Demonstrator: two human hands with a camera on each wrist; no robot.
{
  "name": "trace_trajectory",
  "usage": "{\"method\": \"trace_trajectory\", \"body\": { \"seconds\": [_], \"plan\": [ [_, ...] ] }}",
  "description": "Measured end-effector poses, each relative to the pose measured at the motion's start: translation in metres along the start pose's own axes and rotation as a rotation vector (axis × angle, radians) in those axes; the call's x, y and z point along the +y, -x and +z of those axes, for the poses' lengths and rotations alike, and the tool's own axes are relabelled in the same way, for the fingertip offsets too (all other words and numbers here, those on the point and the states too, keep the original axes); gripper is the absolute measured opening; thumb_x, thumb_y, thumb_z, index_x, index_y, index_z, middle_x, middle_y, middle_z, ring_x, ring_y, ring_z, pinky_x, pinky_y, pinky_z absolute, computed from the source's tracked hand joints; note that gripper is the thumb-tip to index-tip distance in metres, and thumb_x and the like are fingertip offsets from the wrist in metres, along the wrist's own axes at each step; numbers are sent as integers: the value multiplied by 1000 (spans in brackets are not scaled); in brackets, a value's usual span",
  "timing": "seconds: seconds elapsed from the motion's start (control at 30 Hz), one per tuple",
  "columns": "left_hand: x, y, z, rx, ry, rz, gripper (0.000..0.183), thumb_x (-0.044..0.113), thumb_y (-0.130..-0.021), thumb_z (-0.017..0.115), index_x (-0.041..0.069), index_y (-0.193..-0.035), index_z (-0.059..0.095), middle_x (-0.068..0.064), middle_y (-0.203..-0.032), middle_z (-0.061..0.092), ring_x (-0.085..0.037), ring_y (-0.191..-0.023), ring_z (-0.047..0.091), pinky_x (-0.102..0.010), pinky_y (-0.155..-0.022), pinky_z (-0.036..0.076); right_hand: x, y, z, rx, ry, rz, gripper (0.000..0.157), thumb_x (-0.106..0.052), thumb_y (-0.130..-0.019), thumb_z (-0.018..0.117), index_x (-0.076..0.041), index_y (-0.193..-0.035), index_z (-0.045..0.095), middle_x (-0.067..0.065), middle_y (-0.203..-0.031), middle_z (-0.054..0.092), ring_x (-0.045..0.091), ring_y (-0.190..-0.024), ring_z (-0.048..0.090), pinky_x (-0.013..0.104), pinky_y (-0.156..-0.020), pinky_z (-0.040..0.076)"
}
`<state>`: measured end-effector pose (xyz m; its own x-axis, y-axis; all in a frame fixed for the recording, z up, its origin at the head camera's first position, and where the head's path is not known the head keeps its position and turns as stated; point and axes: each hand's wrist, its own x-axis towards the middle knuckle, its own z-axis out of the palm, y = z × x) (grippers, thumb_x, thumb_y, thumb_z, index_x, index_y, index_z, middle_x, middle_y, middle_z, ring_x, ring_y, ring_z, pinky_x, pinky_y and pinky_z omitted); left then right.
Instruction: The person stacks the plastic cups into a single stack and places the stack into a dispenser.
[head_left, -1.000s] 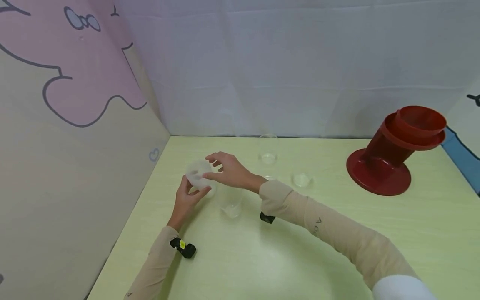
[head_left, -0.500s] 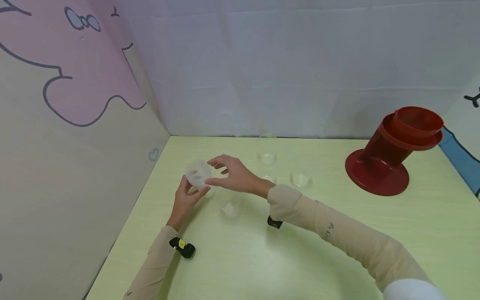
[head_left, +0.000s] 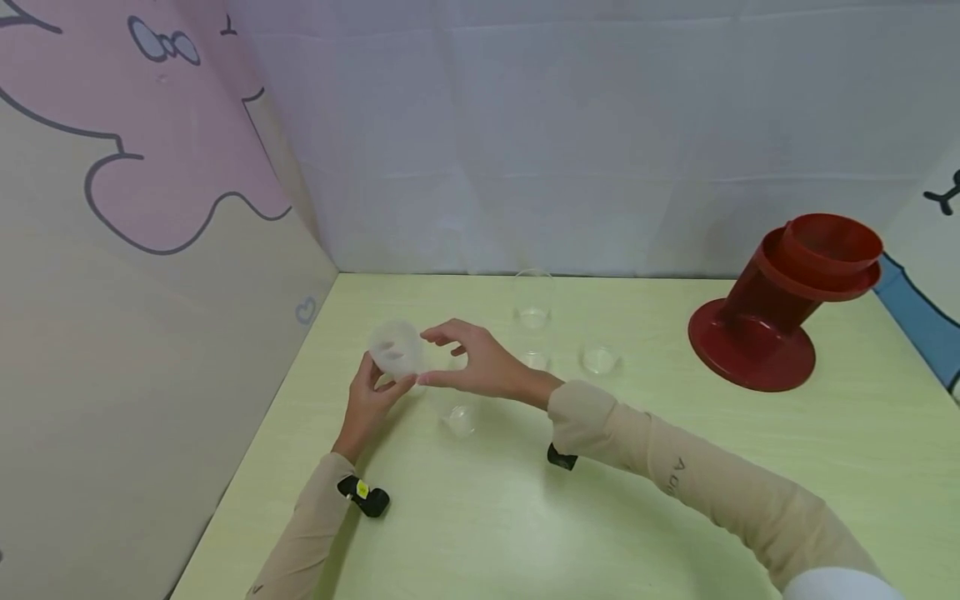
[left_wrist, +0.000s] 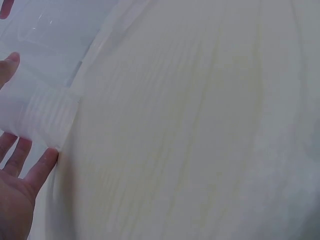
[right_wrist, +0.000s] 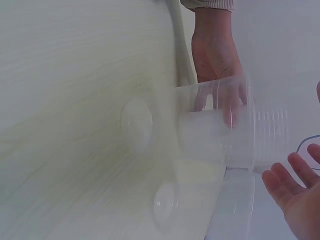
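My left hand point(head_left: 370, 410) holds a frosted, translucent plastic cup point(head_left: 393, 346) at the table's left side, thumb and fingers round its wall. Ribbed bands near its rim point(left_wrist: 50, 111) show in the left wrist view; they look like stacked rims, but I cannot tell how many cups. Just right of it is my right hand point(head_left: 487, 362), fingers spread in a loose curve and nothing gripped between them. Its thumb tip lies close to the left thumb; whether they touch is unclear. A clear cup point(head_left: 459, 421) stands in front of both hands, nearly see-through.
Several more clear cups stand behind and right of the right hand, among them a back one point(head_left: 533, 315) and a right one point(head_left: 601, 358). A red tilted tube on a round base point(head_left: 750, 346) stands far right. Fabric walls point(head_left: 600, 150) border the pale table point(head_left: 480, 517).
My right hand has drawn away from the frosted cup, rightward and slightly toward me. The left hand has kept its grip and barely moved.
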<state>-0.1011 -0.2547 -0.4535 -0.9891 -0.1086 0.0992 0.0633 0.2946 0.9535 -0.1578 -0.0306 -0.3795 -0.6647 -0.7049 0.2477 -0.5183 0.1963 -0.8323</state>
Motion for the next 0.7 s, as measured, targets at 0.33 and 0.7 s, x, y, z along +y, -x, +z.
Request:
{"method": "trace_trajectory", "body": {
  "seconds": [0.33, 0.7],
  "plan": [
    [0, 1, 1, 15, 6, 10, 69, 21, -82, 76, 16, -138, 38, -4, -132, 48, -19, -121, 47, -35, -93, 49, 4, 11, 0, 27, -11, 10, 61, -33, -77, 79, -14, -129, 54, -4, -123, 55, 14, -114, 50, 31, -92, 47],
    [-1, 1, 2, 26, -6, 5, 68, 20, -81, 77, 16, -138, 39, -5, -132, 49, -20, -121, 47, -41, -95, 47, 12, 22, 1, 40, -10, -5, 69, -35, -74, 81, -15, -132, 51, -8, -126, 52, 8, -115, 48, 36, -95, 46]
  ]
}}
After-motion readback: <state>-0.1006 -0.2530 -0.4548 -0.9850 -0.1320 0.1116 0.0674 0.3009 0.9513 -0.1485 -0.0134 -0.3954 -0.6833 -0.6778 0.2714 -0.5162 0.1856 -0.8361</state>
